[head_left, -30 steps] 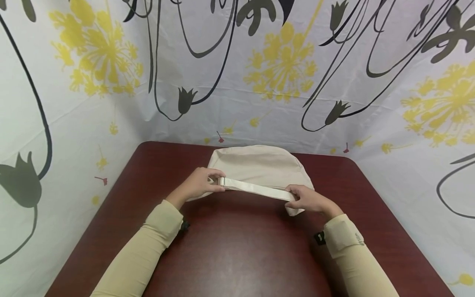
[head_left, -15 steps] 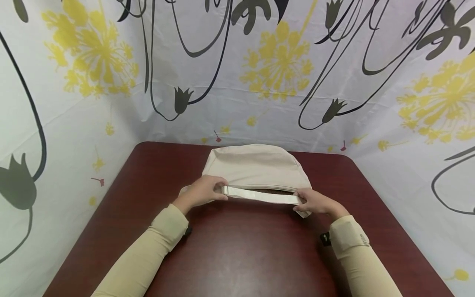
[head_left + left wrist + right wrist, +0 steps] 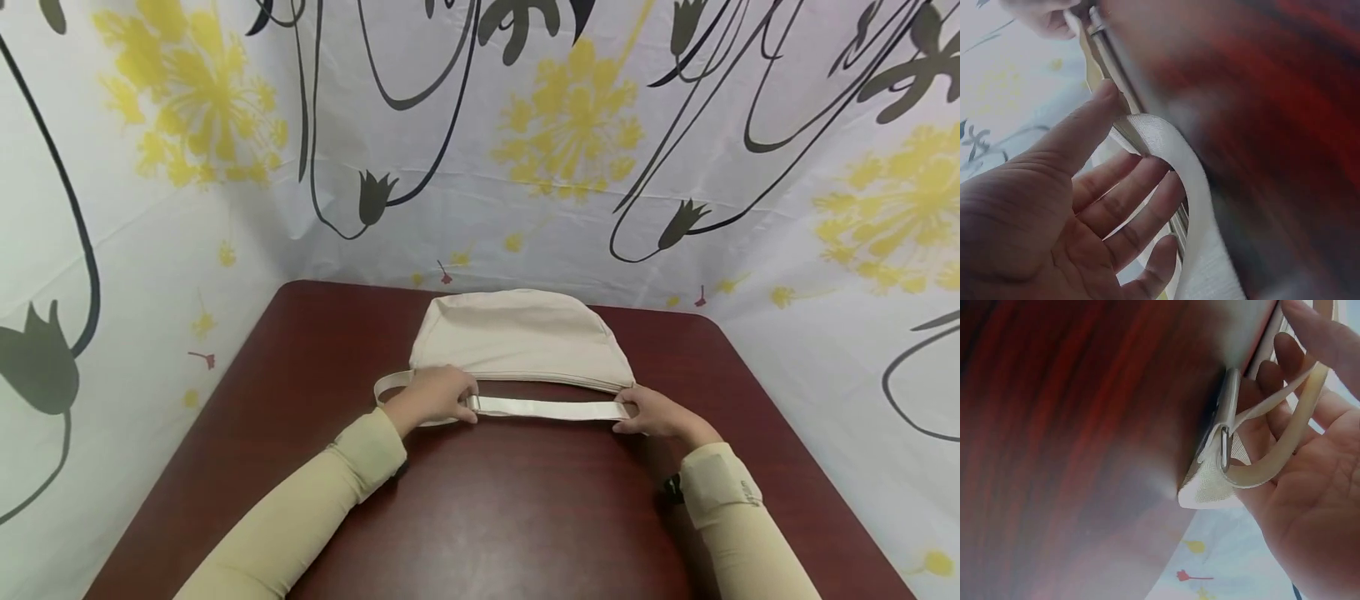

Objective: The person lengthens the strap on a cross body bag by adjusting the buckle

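Note:
A cream shoulder bag (image 3: 525, 337) lies flat toward the back of the dark red table, its zippered edge facing me. In front of that edge, its strap (image 3: 551, 409) stretches sideways between my hands. My left hand (image 3: 438, 396) pinches the strap by a metal slider (image 3: 474, 403); a loop of strap (image 3: 1191, 175) curves past its fingers in the left wrist view. At the bag's right corner, my right hand (image 3: 660, 412) pinches the strap's other end between thumb and fingers. The right wrist view shows a metal ring (image 3: 1225, 450) joining strap and bag beside that palm.
The table (image 3: 480, 517) has a smooth, glossy top with rounded far corners. White fabric (image 3: 450, 217) printed with yellow and grey flowers hangs around its back and sides. A strap loop (image 3: 390, 383) sticks out left of the bag.
Both hands have moved right and nearer to me, drawing the strap down off the bag's front. The bag's zippered edge now shows above the strap. The bag itself has barely moved.

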`<state>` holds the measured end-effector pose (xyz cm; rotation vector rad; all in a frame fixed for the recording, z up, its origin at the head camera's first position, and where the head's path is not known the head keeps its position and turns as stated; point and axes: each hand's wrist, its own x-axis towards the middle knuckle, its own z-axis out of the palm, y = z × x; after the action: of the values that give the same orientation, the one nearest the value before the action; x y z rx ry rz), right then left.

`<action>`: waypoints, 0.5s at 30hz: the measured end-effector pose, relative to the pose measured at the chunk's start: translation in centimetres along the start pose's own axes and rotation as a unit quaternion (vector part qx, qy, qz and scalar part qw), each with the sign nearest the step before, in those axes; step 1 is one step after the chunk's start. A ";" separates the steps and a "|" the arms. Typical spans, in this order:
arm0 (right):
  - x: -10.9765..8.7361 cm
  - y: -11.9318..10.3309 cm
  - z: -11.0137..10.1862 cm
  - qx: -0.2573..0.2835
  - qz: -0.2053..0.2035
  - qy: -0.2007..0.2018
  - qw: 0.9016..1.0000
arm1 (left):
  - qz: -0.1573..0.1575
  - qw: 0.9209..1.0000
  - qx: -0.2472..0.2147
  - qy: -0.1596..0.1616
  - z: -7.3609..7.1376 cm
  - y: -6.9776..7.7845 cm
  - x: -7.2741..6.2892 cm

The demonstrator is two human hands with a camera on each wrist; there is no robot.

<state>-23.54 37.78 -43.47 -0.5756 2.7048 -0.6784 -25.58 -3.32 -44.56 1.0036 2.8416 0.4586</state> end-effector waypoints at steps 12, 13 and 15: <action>0.2 0.0 -0.5 -0.054 -0.011 -0.004 0.998 | 0.011 0.999 0.032 -0.013 -0.6 0.8 0.1; 0.2 -0.1 -0.5 -0.057 -0.017 -0.007 0.998 | 0.013 1.000 0.016 -0.018 -0.9 0.4 -0.1; 0.2 -0.5 -0.5 -0.059 -0.024 -0.012 0.998 | 0.011 0.999 -0.021 -0.026 -2.1 -0.6 -0.5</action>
<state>-23.74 37.47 -42.80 -0.6750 2.7308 -0.5215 -25.89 -4.62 -42.80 1.0259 2.7656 0.4863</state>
